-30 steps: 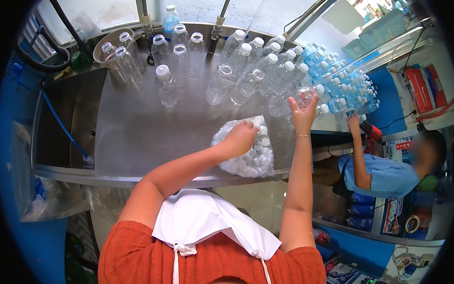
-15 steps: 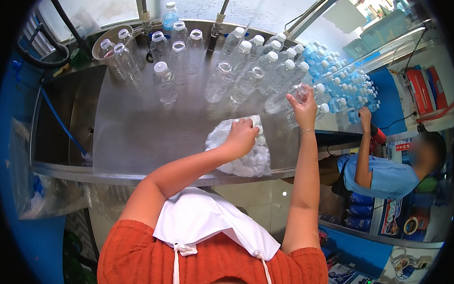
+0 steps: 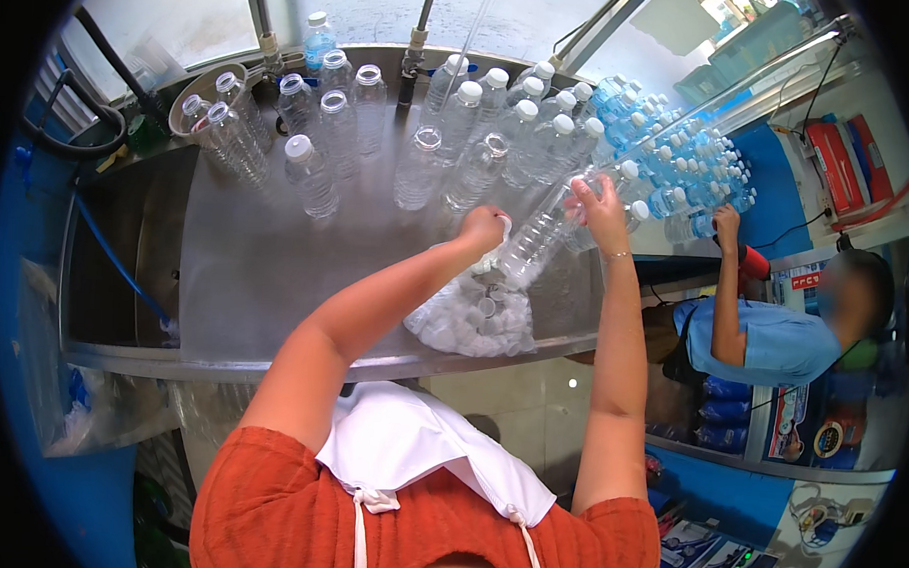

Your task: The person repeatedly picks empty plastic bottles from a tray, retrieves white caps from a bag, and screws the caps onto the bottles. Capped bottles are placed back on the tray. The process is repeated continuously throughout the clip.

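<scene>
A clear, ribbed plastic bottle [image 3: 533,245] leans to the right, with the fingers of my right hand [image 3: 604,215] wrapped around its neck end. Its base points down toward the counter. My left hand [image 3: 484,228] is closed in a pinch on a white bottle cap [image 3: 506,227], just left of that bottle. Below my left hand lies an open clear plastic bag [image 3: 470,320] full of white caps, near the counter's front edge. Uncapped clear bottles [image 3: 418,170] stand behind my left hand, and several bottles with white caps [image 3: 525,136] stand behind those.
The steel counter [image 3: 264,277] has a sink [image 3: 115,262] at its left end. More uncapped bottles [image 3: 367,111] stand at the back left beside a bucket [image 3: 185,124]. Many blue-labelled bottles [image 3: 679,152] crowd the right, where another person [image 3: 758,340] reaches in with one hand.
My left hand has come up out of the bag with a cap. My right hand has pulled a bottle out from the group, bringing it nearer and to the left.
</scene>
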`<state>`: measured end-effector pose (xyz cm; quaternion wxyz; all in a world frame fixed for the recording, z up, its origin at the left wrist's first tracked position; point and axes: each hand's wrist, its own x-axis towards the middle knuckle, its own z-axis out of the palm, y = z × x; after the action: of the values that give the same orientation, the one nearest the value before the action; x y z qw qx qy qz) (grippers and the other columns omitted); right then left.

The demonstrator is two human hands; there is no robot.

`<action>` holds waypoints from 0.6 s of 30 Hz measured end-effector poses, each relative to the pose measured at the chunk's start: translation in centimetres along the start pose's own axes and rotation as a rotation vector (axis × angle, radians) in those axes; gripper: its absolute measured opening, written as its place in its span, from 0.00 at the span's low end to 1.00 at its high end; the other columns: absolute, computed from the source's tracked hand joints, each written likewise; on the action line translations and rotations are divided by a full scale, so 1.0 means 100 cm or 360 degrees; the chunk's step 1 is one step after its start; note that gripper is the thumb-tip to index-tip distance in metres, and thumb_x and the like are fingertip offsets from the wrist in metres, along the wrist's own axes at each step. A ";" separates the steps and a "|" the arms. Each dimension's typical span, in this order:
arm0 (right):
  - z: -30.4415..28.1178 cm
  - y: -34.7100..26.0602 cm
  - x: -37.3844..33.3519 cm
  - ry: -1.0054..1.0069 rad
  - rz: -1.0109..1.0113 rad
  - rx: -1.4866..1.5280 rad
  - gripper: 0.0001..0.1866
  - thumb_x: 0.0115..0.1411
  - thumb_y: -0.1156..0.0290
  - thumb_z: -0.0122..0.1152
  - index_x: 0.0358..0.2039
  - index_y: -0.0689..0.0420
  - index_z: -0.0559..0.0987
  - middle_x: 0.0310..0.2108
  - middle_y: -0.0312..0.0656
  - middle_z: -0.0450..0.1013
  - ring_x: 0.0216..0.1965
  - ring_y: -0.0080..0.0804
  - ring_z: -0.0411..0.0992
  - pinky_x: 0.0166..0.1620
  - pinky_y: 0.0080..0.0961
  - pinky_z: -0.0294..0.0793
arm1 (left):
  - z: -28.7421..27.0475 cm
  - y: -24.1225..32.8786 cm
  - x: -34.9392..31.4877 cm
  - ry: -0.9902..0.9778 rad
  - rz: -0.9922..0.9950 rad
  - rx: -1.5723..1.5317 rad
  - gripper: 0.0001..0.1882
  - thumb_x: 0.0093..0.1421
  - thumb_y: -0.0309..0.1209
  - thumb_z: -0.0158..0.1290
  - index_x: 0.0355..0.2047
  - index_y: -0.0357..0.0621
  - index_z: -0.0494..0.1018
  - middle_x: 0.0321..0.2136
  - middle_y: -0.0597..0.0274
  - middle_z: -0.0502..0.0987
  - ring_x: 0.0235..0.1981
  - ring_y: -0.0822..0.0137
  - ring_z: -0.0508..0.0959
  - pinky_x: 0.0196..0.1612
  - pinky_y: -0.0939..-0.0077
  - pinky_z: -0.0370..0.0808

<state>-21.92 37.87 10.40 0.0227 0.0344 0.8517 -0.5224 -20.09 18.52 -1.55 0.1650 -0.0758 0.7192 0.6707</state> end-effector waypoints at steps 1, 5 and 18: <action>0.002 0.008 0.001 -0.0039 0.0157 0.0150 0.30 0.57 0.49 0.63 0.49 0.62 0.71 0.33 0.44 0.77 0.31 0.29 0.76 0.33 0.25 0.75 | 0.008 -0.002 0.011 -0.0027 -0.0068 -0.0143 0.10 0.60 0.26 0.49 0.40 0.39 0.75 0.29 0.57 0.77 0.21 0.72 0.73 0.22 0.77 0.69; 0.016 0.053 -0.004 -0.0627 0.0820 0.1509 0.23 0.63 0.54 0.56 0.48 0.60 0.71 0.31 0.47 0.75 0.27 0.28 0.74 0.26 0.20 0.74 | 0.039 -0.002 0.046 -0.0196 -0.0281 -0.0532 0.09 0.60 0.25 0.49 0.40 0.39 0.76 0.26 0.58 0.77 0.20 0.73 0.72 0.19 0.81 0.67; -0.028 0.002 -0.069 0.0203 0.0326 0.0133 0.31 0.61 0.53 0.59 0.57 0.61 0.67 0.33 0.47 0.76 0.29 0.27 0.75 0.25 0.23 0.75 | 0.066 0.034 0.065 -0.0180 -0.0552 -0.0880 0.13 0.63 0.25 0.44 0.42 0.35 0.76 0.33 0.52 0.79 0.32 0.60 0.80 0.30 0.69 0.78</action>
<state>-15.02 40.21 12.05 0.0201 0.1553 0.8209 -0.5491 -26.38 26.13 -0.82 0.2897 -0.2017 0.4760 0.8055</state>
